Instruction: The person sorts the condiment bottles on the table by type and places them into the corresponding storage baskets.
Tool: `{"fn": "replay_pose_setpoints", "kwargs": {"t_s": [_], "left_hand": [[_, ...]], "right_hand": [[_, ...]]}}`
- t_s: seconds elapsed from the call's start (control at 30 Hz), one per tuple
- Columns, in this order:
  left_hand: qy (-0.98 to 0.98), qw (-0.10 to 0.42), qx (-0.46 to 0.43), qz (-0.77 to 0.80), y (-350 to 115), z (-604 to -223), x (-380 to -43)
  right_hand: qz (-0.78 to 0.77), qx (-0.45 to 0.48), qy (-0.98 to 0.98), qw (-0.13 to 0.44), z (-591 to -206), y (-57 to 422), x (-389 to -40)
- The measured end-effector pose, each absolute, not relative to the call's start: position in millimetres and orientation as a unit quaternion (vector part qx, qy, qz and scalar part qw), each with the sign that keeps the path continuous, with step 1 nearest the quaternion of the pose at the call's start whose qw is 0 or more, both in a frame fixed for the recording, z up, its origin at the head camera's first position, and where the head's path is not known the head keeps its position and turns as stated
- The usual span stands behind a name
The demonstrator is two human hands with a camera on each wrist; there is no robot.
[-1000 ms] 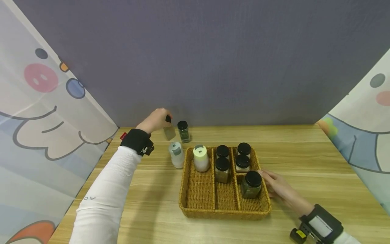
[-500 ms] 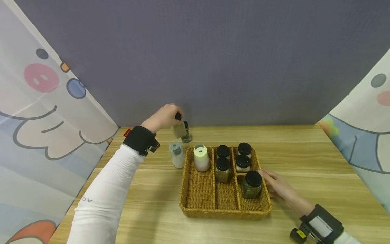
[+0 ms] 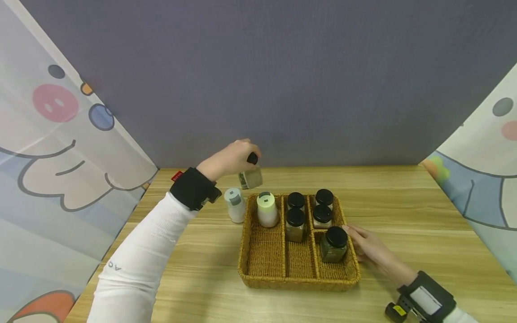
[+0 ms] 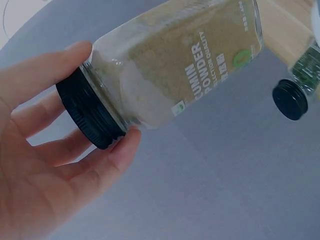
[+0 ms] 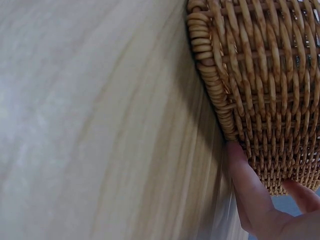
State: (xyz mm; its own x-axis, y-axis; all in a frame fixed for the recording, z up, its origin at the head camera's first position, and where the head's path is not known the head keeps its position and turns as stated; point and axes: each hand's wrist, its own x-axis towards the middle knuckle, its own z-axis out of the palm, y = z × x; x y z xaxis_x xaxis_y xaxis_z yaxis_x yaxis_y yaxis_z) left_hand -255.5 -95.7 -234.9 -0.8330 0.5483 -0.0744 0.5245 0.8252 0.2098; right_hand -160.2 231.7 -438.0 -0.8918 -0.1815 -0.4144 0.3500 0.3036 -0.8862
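Note:
My left hand (image 3: 233,158) grips a glass jar of cumin powder (image 3: 252,177) by its black lid, fingertips around the cap. In the left wrist view the jar (image 4: 175,60) lies tilted, its label readable. A second black-capped jar with green contents (image 4: 302,82) shows at that view's right edge; in the head view the cumin jar largely covers it (image 3: 243,181). My right hand (image 3: 371,249) touches the right side of a woven divided basket (image 3: 299,283). In the right wrist view its fairly straight fingers (image 5: 250,192) rest against the wicker wall (image 5: 270,95).
A white-topped shaker (image 3: 235,206) stands left of the basket. Inside the basket are a yellow-topped shaker (image 3: 267,211), and several black-lidded jars (image 3: 295,226) in the middle and right compartments. A grey wall (image 3: 291,89) rises behind the wooden table (image 3: 424,202).
My left hand has lifted the cumin jar off the back of the table and carried it right, in front of the green-filled jar. The right hand and basket stay put.

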Motion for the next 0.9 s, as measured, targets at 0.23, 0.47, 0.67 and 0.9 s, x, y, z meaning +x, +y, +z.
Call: {"fn": "replay_pose_setpoints", "kwargs": {"t_s": [0.23, 0.47, 0.67, 0.9], "left_hand": [[0.948, 0.07, 0.299, 0.084, -85, -233, -247], [0.94, 0.077, 0.32, 0.09, -75, -232, -239], [0.937, 0.088, 0.328, 0.082, -63, -230, -230], [0.926, 0.085, 0.36, 0.073, -53, -229, -218]], "right_hand": [[-0.585, 0.054, 0.777, 0.227, -438, 232, -160], [-0.587, 0.057, 0.776, 0.224, -439, 232, -160], [-0.584, 0.058, 0.778, 0.225, -438, 231, -159], [-0.579, 0.063, 0.781, 0.226, -438, 230, -159]]}}
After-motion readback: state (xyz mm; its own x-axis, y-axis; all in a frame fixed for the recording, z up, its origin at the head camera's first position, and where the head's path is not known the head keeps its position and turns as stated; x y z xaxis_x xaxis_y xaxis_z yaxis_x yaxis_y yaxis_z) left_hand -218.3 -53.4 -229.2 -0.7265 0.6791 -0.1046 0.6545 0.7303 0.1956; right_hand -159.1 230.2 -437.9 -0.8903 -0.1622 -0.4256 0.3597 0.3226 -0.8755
